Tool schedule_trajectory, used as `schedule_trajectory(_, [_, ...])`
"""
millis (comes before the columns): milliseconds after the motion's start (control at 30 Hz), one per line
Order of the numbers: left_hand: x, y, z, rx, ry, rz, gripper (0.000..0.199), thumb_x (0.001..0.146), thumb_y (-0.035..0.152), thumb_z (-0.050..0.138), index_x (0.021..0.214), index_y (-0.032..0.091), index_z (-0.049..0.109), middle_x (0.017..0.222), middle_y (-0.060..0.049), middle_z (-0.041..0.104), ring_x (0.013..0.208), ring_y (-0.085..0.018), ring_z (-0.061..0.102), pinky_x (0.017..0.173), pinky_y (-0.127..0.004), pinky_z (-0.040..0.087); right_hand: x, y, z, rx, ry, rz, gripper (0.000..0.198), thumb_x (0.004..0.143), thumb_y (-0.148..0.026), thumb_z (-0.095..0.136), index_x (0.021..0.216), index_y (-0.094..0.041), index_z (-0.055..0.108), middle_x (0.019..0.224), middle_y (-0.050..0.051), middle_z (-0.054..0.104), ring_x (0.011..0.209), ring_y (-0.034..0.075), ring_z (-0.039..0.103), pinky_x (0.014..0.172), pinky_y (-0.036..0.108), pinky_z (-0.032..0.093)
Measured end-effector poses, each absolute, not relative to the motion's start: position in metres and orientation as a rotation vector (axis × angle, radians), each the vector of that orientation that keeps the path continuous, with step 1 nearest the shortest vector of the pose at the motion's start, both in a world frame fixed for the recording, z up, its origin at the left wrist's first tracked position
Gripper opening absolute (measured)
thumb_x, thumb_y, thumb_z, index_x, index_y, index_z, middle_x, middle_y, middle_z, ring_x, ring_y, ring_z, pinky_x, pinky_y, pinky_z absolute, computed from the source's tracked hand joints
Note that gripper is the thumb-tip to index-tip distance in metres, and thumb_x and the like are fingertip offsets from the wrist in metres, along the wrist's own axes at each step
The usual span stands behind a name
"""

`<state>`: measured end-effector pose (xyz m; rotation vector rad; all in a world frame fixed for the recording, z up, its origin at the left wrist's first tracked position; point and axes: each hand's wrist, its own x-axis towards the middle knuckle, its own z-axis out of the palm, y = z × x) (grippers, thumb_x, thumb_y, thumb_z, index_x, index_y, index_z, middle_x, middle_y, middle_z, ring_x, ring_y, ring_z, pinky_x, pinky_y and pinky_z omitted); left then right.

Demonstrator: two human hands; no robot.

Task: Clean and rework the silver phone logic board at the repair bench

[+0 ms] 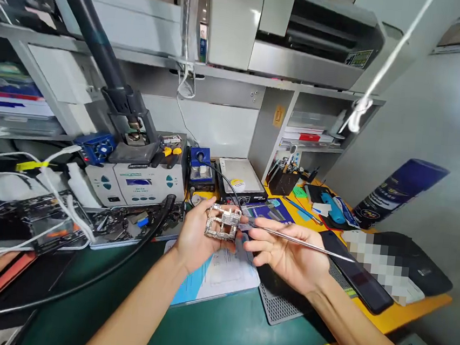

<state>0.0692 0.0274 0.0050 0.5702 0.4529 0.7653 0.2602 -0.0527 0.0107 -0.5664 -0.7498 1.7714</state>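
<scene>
Openwork metal frame [230, 217]: in left hand [199, 236], fingers and thumb pinching its edges. Slender metal rod [302, 241]: in right hand [293, 257], palm up, fingers loosely curled, holding it; long axis pointing leftward from these fingers toward the frame, which lies just left of them; contact unclear

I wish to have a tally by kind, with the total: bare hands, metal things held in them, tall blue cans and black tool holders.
Bare hands: 2 (left hand, right hand)
Held metal things: 2 (openwork frame, thin tool)
Tall blue cans: 1
Black tool holders: 1
Total: 6
</scene>
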Motion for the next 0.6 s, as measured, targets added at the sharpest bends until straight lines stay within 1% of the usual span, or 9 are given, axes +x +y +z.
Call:
schedule_trajectory(167, [0.064,0.029,0.006,0.51,0.486,0.735,0.047,0.092,0.041,0.04,0.095,0.004,0.068,0.092,-0.023,0.072,0.066,-0.031,0.068,0.05,-0.042,0.053,0.265,-0.051,0.018,-0.632,-0.766,1.74,0.035,0.081,-0.025,0.052,0.107,-0.015,0.074,0.103,0.01,0.078,0.096,0.027,0.074,0.074,0.036,0.063])
schedule_trajectory(233, [0.063,0.03,0.007,0.495,0.49,0.731,0.048,0.093,0.04,0.039,0.095,0.003,0.069,0.091,-0.023,0.072,0.064,-0.03,0.067,0.051,-0.042,0.053,0.265,-0.051,0.02,-0.643,-0.784,1.713,0.033,0.079,-0.018,0.059,0.108,-0.019,0.073,0.104,0.007,0.078,0.096,0.025,0.074,0.074,0.034,0.063])
schedule_trajectory(333, [0.063,0.031,0.007,0.455,0.483,0.729,0.046,0.092,0.039,0.04,0.094,0.003,0.069,0.09,-0.023,0.073,0.065,-0.029,0.067,0.054,-0.043,0.054,0.261,-0.052,0.02,-0.685,-0.825,1.658,0.037,0.076,-0.007,0.065,0.109,-0.022,0.072,0.106,0.003,0.077,0.097,0.024,0.074,0.076,0.035,0.064])
schedule_trajectory(367, [0.063,0.031,0.007,0.435,0.487,0.731,0.045,0.091,0.038,0.041,0.093,0.003,0.069,0.09,-0.023,0.073,0.066,-0.03,0.068,0.055,-0.044,0.055,0.258,-0.052,0.019,-0.699,-0.843,1.627,0.034,0.079,-0.008,0.066,0.109,-0.023,0.072,0.106,0.003,0.077,0.098,0.024,0.073,0.077,0.036,0.063])
schedule_trajectory(433, [0.062,0.031,0.007,0.396,0.513,0.74,0.044,0.09,0.038,0.042,0.091,0.003,0.07,0.088,-0.023,0.073,0.067,-0.031,0.068,0.056,-0.044,0.055,0.253,-0.052,0.018,-0.73,-0.872,1.559,0.021,0.088,-0.02,0.065,0.108,-0.022,0.072,0.104,0.005,0.078,0.099,0.024,0.073,0.08,0.037,0.063])
schedule_trajectory(467, [0.062,0.031,0.007,0.382,0.526,0.743,0.044,0.089,0.037,0.042,0.089,0.004,0.07,0.087,-0.023,0.073,0.068,-0.031,0.068,0.056,-0.045,0.055,0.249,-0.051,0.019,-0.754,-0.881,1.529,0.019,0.091,-0.026,0.063,0.107,-0.02,0.072,0.102,0.007,0.078,0.098,0.024,0.073,0.079,0.036,0.063])
schedule_trajectory(500, [0.062,0.031,0.007,0.375,0.531,0.742,0.044,0.089,0.037,0.042,0.088,0.004,0.07,0.086,-0.023,0.073,0.068,-0.031,0.069,0.056,-0.045,0.055,0.246,-0.049,0.021,-0.786,-0.892,1.501,0.021,0.093,-0.032,0.062,0.105,-0.019,0.072,0.099,0.008,0.078,0.095,0.024,0.074,0.078,0.035,0.063])
schedule_trajectory(533, [0.062,0.031,0.007,0.372,0.526,0.74,0.044,0.089,0.037,0.041,0.088,0.004,0.07,0.085,-0.022,0.073,0.067,-0.031,0.069,0.056,-0.044,0.055,0.242,-0.047,0.023,-0.826,-0.908,1.471,0.024,0.094,-0.036,0.06,0.102,-0.017,0.072,0.093,0.009,0.078,0.088,0.023,0.075,0.074,0.034,0.063])
schedule_trajectory(600, [0.061,0.031,0.007,0.375,0.489,0.737,0.044,0.09,0.037,0.04,0.088,0.005,0.07,0.083,-0.022,0.072,0.067,-0.031,0.069,0.056,-0.044,0.055,0.233,-0.042,0.029,-0.92,-0.97,1.39,0.03,0.094,-0.041,0.059,0.097,-0.014,0.072,0.075,0.009,0.076,0.068,0.02,0.074,0.061,0.031,0.061])
